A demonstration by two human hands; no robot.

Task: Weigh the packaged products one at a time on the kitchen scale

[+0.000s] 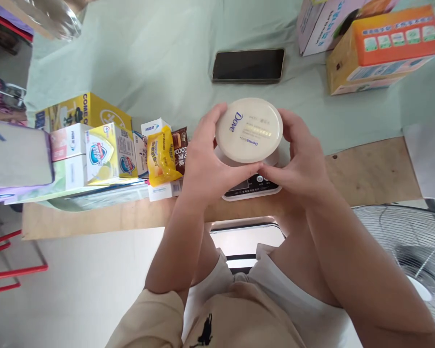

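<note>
A round cream-white Dove jar [249,130] is gripped from both sides by my two hands, its lid facing up toward me. My left hand [213,159] wraps its left side, and my right hand [299,157] wraps its right; the thumbs meet at the near edge. Below the jar is a kitchen scale [252,191] with a dark panel and a power button, partly covered by my hands. Whether the jar touches the scale is hidden. Just left of my left hand lie a yellow snack packet [163,157] and a brown cocoa packet [180,145].
A black phone [248,65] lies on the green cloth [148,53] beyond the jar. Soap boxes [110,152] and a yellow carton [90,111] stand at left. An orange box [387,48] sits at far right. Beside my right arm is a fan [406,246].
</note>
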